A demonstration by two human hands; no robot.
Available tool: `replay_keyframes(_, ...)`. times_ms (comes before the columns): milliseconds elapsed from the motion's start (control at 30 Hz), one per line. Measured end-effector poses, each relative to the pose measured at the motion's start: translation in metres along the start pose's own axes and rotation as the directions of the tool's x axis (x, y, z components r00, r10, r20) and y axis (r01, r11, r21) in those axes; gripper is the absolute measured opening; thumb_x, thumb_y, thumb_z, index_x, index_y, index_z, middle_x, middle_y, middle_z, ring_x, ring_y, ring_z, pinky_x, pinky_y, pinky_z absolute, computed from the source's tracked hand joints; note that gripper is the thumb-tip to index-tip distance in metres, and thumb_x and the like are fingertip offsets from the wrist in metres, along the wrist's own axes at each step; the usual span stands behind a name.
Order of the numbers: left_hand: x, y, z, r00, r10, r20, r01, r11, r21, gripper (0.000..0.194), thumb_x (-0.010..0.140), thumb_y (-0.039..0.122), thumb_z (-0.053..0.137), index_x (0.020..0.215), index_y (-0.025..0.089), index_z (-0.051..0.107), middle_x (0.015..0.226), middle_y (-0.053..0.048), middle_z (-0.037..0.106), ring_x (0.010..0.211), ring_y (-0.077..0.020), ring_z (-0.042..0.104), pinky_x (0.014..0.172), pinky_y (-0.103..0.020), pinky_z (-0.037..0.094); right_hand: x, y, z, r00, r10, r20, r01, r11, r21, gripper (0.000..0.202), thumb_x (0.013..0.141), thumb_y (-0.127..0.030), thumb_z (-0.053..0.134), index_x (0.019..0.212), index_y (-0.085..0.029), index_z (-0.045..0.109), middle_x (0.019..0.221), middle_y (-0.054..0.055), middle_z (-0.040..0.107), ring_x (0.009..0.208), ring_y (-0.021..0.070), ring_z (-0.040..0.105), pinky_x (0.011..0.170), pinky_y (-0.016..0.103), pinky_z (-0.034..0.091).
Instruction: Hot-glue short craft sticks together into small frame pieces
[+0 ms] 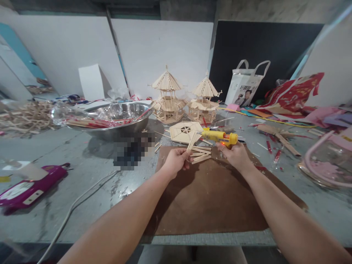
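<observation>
My left hand [177,161] is closed around a few thin wooden sticks [194,141], which point up and to the right. My right hand [235,157] grips a yellow glue gun [220,136], its nozzle aimed left toward the sticks. More sticks [202,158] lie beside my left hand on the brown mat [209,205]. Just behind the hands rests a flat hexagonal stick panel [180,135] with a spoked opening. Two small stick pavilions [167,99] with pointed roofs stand farther back.
A metal bowl [110,128] holds plastic-wrapped sticks at the left. A purple power strip [35,189] and a white cable [74,205] lie at the near left. On the right are a pink clear bag [330,161] and scraps. A white bag [243,88] stands behind.
</observation>
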State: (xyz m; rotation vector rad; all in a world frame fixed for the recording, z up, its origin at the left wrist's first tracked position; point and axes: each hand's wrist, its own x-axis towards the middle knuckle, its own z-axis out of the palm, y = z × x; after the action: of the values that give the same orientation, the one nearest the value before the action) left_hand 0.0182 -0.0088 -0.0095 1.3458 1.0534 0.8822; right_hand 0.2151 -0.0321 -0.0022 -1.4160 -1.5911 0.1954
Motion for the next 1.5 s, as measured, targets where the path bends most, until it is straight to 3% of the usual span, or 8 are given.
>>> replay_keyframes(200,0.0,0.0,0.0,1.0,-0.011,0.002,0.011,1.0,0.01,0.019,0.068,0.031,0.049,0.066,0.012,0.05,0.053,0.001,0.054,0.031,-0.0029,0.042,0.03,-0.014,0.03,0.006,0.013,-0.008,0.987,0.027,-0.156,-0.067,0.964,-0.258,0.039,0.071,-0.047,0.04,0.077,-0.013,0.059,0.07,0.009,0.061,0.07,0.0207,0.056,0.06,0.029,0.04)
replay_keyframes(367,-0.001,0.001,0.001,1.0,-0.007,0.0,0.007,1.0,0.002,0.019,0.068,0.031,0.049,0.066,0.012,0.049,0.053,0.001,0.054,0.031,-0.003,0.042,0.029,-0.014,0.03,0.012,0.026,-0.021,0.956,0.147,-0.253,-0.269,0.781,-0.564,0.038,0.074,-0.038,0.034,0.092,-0.011,0.055,0.085,0.014,0.059,0.079,0.0241,0.055,0.063,0.031,0.038)
replay_keyframes(733,-0.001,0.001,0.002,1.0,-0.017,-0.006,0.017,1.0,-0.005,0.017,0.068,0.029,0.049,0.066,0.012,0.049,0.053,0.001,0.054,0.03,-0.0037,0.042,0.03,-0.015,0.029,0.013,0.058,-0.02,0.917,0.362,-0.165,-0.356,0.563,-0.746,0.042,0.073,-0.024,0.039,0.114,-0.015,0.037,0.096,0.015,0.055,0.085,0.0267,0.052,0.064,0.035,0.038)
replay_keyframes(967,-0.002,0.001,0.001,0.995,-0.045,0.09,0.055,0.992,-0.112,0.02,0.064,0.032,0.054,0.068,0.012,0.05,0.053,0.001,0.055,0.031,-0.0039,0.043,0.03,-0.015,0.029,0.012,0.063,-0.017,0.909,0.416,-0.032,-0.29,0.575,-0.765,0.046,0.064,-0.021,0.046,0.109,-0.014,0.046,0.11,0.014,0.048,0.099,0.0324,0.042,0.076,0.046,0.032)
replay_keyframes(1067,-0.003,0.001,0.0,0.984,-0.059,0.167,0.083,0.987,-0.137,0.023,0.063,0.034,0.056,0.069,0.012,0.051,0.054,0.0,0.056,0.031,-0.0043,0.043,0.03,-0.016,0.03,0.014,0.056,-0.016,0.958,0.271,-0.097,-0.267,0.711,-0.651,0.041,0.063,-0.016,0.044,0.104,-0.016,0.051,0.111,0.012,0.049,0.102,0.0296,0.04,0.08,0.046,0.029)
replay_keyframes(1200,-0.006,0.003,0.001,0.97,-0.089,0.227,0.123,0.982,-0.141,0.025,0.062,0.036,0.056,0.07,0.012,0.053,0.054,0.0,0.056,0.031,-0.0046,0.043,0.03,-0.016,0.03,0.012,0.036,-0.005,0.98,0.199,0.006,-0.198,0.976,-0.092,0.028,0.071,-0.026,0.041,0.09,-0.015,0.058,0.088,0.007,0.061,0.078,0.0168,0.053,0.073,0.032,0.039)
replay_keyframes(1333,-0.008,0.004,0.003,0.955,-0.122,0.271,0.159,0.98,-0.117,0.027,0.062,0.036,0.057,0.072,0.011,0.055,0.054,0.0,0.057,0.032,-0.004,0.043,0.031,-0.016,0.029,0.003,0.011,0.012,0.963,0.205,0.172,-0.258,0.886,0.385,0.029,0.067,-0.034,0.049,0.087,-0.014,0.057,0.077,0.005,0.062,0.06,0.0107,0.052,0.06,0.027,0.042)
replay_keyframes(1500,-0.01,0.004,0.004,0.94,-0.147,0.308,0.183,0.979,-0.093,0.028,0.061,0.037,0.057,0.073,0.012,0.055,0.055,0.0,0.058,0.032,-0.0043,0.044,0.031,-0.016,0.029,-0.002,-0.002,0.02,0.954,0.179,0.24,-0.294,0.712,0.638,0.029,0.063,-0.032,0.056,0.088,-0.017,0.056,0.074,0.001,0.06,0.054,0.0071,0.05,0.054,0.023,0.042)
